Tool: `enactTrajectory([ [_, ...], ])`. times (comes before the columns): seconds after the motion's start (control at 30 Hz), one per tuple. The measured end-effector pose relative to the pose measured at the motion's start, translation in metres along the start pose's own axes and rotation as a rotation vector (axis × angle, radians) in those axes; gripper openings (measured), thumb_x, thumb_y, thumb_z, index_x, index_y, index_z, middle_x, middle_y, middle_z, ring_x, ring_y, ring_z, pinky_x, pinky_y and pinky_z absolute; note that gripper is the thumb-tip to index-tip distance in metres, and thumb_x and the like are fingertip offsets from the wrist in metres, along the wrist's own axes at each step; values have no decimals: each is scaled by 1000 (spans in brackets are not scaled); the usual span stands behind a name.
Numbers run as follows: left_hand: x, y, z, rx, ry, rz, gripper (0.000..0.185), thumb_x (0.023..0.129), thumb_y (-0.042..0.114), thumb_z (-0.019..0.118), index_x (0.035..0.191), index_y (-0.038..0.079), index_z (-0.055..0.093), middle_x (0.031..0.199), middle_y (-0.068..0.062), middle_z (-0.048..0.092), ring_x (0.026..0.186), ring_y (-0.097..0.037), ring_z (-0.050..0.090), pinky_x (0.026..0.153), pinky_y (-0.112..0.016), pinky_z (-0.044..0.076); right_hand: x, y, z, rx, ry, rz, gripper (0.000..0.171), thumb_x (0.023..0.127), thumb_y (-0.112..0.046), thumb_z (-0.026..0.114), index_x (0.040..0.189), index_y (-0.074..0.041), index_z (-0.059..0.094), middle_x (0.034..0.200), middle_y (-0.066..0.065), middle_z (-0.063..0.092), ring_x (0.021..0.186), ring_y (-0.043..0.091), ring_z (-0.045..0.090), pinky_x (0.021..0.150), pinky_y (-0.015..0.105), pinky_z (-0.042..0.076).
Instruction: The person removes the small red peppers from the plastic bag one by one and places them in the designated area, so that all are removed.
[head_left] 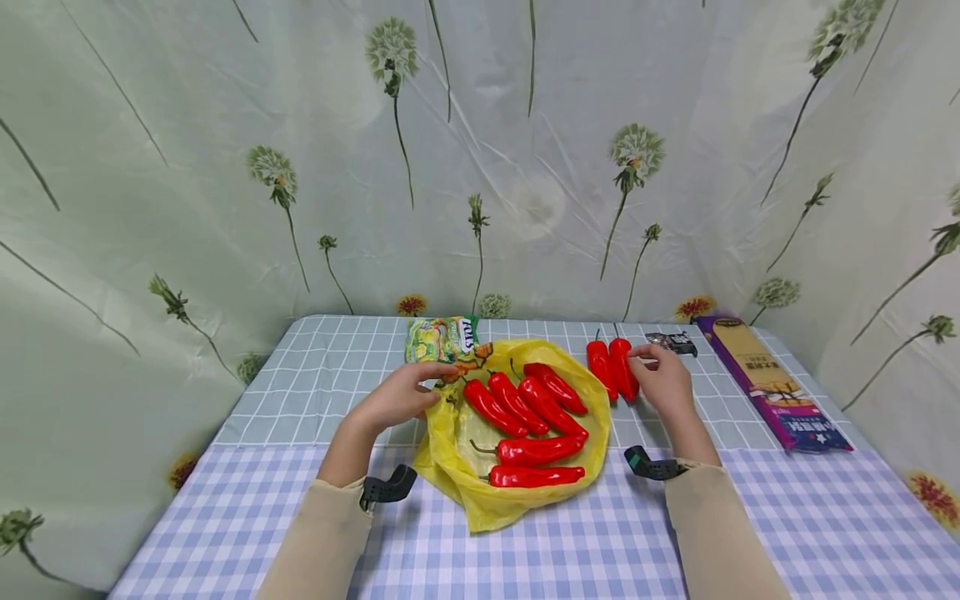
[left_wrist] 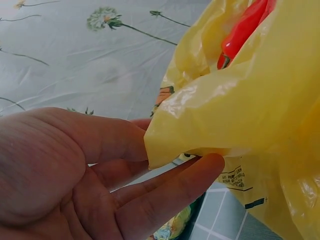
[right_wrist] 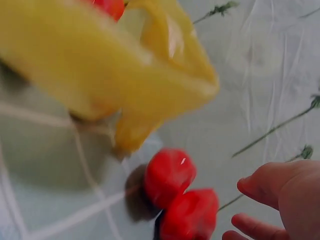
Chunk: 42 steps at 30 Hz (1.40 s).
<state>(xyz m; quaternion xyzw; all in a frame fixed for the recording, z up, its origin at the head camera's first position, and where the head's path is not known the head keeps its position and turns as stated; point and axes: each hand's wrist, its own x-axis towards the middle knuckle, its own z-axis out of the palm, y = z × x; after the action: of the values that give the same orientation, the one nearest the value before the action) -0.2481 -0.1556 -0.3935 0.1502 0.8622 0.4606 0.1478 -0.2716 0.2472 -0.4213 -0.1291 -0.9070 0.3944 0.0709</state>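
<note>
A yellow plastic bag (head_left: 472,500) lies spread with its mouth wide, several red peppers (head_left: 531,451) inside it. My left hand (head_left: 401,396) is at the bag's left rim; in the left wrist view its thumb and fingers hold the yellow edge (left_wrist: 195,115) between them. Two more red peppers lie side by side just right of the bag, the nearer-left pepper (head_left: 600,367) against the right pepper (head_left: 622,371). My right hand (head_left: 663,379) is beside this pair, fingertips overlapping the right pepper in the head view. In the right wrist view its fingers are loosely extended beside the peppers (right_wrist: 170,177).
Behind the bag lies a green and yellow snack packet (head_left: 438,337). A small black packet (head_left: 672,342) sits beyond my right hand, and a long purple and gold package (head_left: 772,383) lies along the right side. A floral curtain (head_left: 525,167) hangs behind the checked tablecloth (head_left: 585,550).
</note>
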Motion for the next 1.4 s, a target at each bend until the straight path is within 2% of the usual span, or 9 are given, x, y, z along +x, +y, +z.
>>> enactTrajectory([
  [0.23, 0, -1, 1, 10, 4, 5, 50, 93, -1, 53, 143, 10, 55, 149, -17, 50, 85, -18, 67, 66, -35, 59, -11, -25, -4, 21, -5, -148, 35, 98, -22, 55, 128, -5, 61, 138, 23, 51, 127, 41, 50, 96, 52, 54],
  [0.43, 0, -3, 0, -1, -8, 30, 52, 93, 0, 53, 144, 10, 53, 150, -18, 49, 79, -17, 66, 64, -35, 58, -21, -46, -6, 55, -32, -279, 38, 96, -18, 59, 132, -6, 57, 137, 21, 55, 126, 40, 53, 101, 54, 51],
  [0.63, 0, -5, 0, -4, -22, 58, 55, 92, -3, 52, 145, 9, 52, 151, -20, 48, 74, -16, 63, 64, -40, 57, -28, -57, -2, 46, -133, -400, 39, 96, -14, 63, 134, -9, 55, 133, 18, 59, 115, 37, 60, 96, 51, 55],
  [0.83, -1, -2, 1, -4, -20, 45, 57, 90, -5, 52, 145, 10, 52, 151, -18, 48, 72, -15, 62, 64, -42, 57, -34, -62, 7, 18, -286, -511, 42, 93, -10, 67, 133, -9, 58, 129, 18, 63, 109, 34, 65, 87, 45, 60],
  [0.97, -1, -1, 0, -1, -22, 45, 58, 90, -5, 52, 146, 11, 52, 150, -18, 49, 73, -15, 63, 65, -44, 58, -37, -63, 14, 1, -405, -520, 45, 90, -9, 70, 134, -8, 58, 129, 19, 63, 109, 34, 66, 84, 42, 61],
  [1.1, -1, -1, 1, 2, -22, 44, 58, 90, -4, 53, 145, 11, 52, 150, -18, 49, 75, -15, 64, 66, -42, 59, -38, -62, 20, -8, -488, -534, 49, 89, -9, 72, 136, -7, 56, 131, 20, 61, 112, 35, 65, 82, 40, 61],
  [1.23, -1, -1, 0, -8, -24, 34, 57, 90, -4, 53, 145, 10, 52, 150, -18, 49, 77, -16, 65, 67, -41, 59, -40, -61, 27, -22, -548, -550, 53, 87, -10, 73, 137, -9, 56, 130, 18, 61, 111, 34, 64, 81, 38, 61],
  [1.4, -1, -1, 0, -14, -22, 26, 56, 91, -4, 53, 145, 10, 52, 150, -17, 49, 80, -17, 66, 67, -38, 59, -43, -62, 33, -57, -579, -545, 55, 86, -12, 75, 138, -13, 57, 128, 10, 63, 111, 29, 62, 85, 38, 60],
])
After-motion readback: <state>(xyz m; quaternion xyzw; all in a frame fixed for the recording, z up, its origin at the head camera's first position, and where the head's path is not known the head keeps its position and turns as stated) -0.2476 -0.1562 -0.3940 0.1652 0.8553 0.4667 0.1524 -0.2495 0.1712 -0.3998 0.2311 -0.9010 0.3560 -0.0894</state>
